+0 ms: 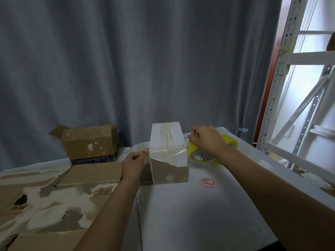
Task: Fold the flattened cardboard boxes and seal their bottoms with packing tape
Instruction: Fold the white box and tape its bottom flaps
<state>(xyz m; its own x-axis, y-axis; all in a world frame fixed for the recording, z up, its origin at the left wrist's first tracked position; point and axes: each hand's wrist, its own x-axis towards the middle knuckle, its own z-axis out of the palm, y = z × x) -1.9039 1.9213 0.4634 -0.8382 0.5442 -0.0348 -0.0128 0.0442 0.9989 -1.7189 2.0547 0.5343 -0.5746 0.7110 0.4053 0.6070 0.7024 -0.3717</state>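
Box (167, 153) taped, contents unseen | left hand (133, 164) grips it | right hand (206, 140) clutches tape dispenser (215, 153)

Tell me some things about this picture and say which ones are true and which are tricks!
1. The right hand grips a yellow tape roll. True.
2. The white box lies flat, unfolded. False: it stands folded up, tape across its top.
3. The left hand is at the white box's left edge. True.
4. A pink tag sits on top of the white box. False: it lies on the table, in front of the box.
5. A brown box stands open at the back left. True.
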